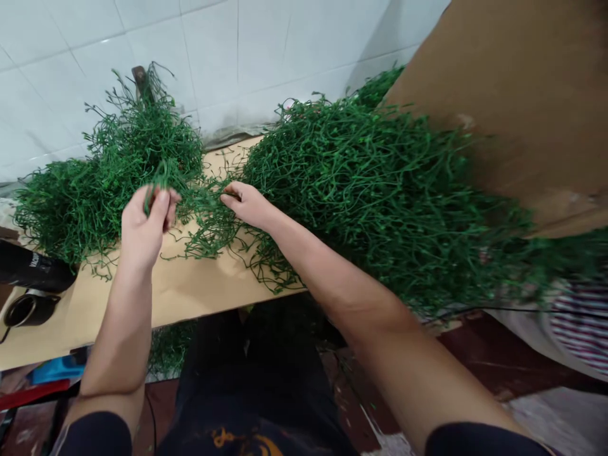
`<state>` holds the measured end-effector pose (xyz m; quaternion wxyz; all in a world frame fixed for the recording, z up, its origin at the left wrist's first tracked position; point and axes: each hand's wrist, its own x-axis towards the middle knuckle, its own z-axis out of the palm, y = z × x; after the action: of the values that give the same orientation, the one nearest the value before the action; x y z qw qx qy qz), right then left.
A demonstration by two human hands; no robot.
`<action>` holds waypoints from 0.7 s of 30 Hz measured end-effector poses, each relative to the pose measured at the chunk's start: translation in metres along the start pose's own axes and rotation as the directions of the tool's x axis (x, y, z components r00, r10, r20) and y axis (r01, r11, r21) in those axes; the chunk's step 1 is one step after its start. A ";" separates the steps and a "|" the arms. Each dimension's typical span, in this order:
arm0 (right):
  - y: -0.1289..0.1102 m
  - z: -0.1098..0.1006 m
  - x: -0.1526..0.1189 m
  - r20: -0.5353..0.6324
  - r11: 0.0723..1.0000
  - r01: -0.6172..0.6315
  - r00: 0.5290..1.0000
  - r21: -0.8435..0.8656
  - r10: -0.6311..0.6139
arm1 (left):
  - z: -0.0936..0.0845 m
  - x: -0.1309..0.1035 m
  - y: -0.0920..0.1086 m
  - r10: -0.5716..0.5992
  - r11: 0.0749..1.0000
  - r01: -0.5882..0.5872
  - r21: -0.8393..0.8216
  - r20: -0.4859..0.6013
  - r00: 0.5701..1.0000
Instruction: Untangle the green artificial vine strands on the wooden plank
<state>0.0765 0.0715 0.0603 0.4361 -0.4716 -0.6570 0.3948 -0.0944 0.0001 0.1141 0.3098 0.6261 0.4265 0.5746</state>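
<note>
My left hand [149,212] is closed around a small bunch of thin green stems [164,174], which stick up past the fingers. It is in front of a left heap of the same wiry, bud-tipped stems [102,190]. My right hand [244,204] pinches at the edge of a loose scatter of stems [211,218] between the heaps; exactly how many strands its fingertips hold is too small to tell. Just right of that hand rises a much larger heap of green stems [361,177], partly covered by my right forearm.
The heaps lie on a tan tabletop [175,285] against a white tiled wall [285,50]. A big cardboard sheet [522,95] leans at the right. A black cylindrical object [35,269] and a dark cup [31,310] are at the left. Striped cloth [582,323] appears lower right.
</note>
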 end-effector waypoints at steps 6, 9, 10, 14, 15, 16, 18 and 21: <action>-0.006 0.003 -0.011 0.077 0.959 -0.101 0.994 0.264 0.083 | 0.099 0.081 0.057 0.163 0.926 -0.310 0.216 0.513 0.843; -0.006 -0.008 -0.017 0.038 0.931 -0.118 0.993 0.346 0.112 | 0.116 0.100 0.055 0.090 0.849 -0.382 0.365 0.612 0.786; -0.005 -0.013 -0.018 0.022 0.922 -0.126 0.992 0.366 0.126 | 0.113 0.101 0.047 0.102 0.848 -0.383 0.367 0.595 0.797; 0.001 -0.027 -0.019 -0.019 0.886 -0.124 0.989 0.446 0.148 | 0.078 0.079 0.002 0.094 0.914 -0.241 0.327 0.408 0.908; 0.002 -0.027 -0.017 -0.038 0.885 -0.120 0.988 0.449 0.153 | 0.070 0.070 -0.009 0.031 0.912 -0.182 0.369 0.380 0.925; 0.002 -0.027 -0.016 -0.063 0.892 -0.112 0.986 0.438 0.155 | 0.063 0.060 -0.018 -0.046 0.900 -0.118 0.419 0.360 0.932; 0.003 -0.024 -0.013 -0.120 0.923 -0.080 0.984 0.377 0.135 | 0.055 0.044 -0.034 -0.204 0.877 0.021 0.480 0.333 0.921; 0.002 -0.017 -0.010 -0.188 0.956 0.005 0.981 0.292 0.053 | 0.049 0.029 -0.047 -0.307 0.885 0.147 0.441 0.316 0.898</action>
<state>0.0948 0.0645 0.0614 0.5577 -0.4464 -0.5404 0.4446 -0.0554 0.0522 0.0786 0.3151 0.7197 0.5404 0.3011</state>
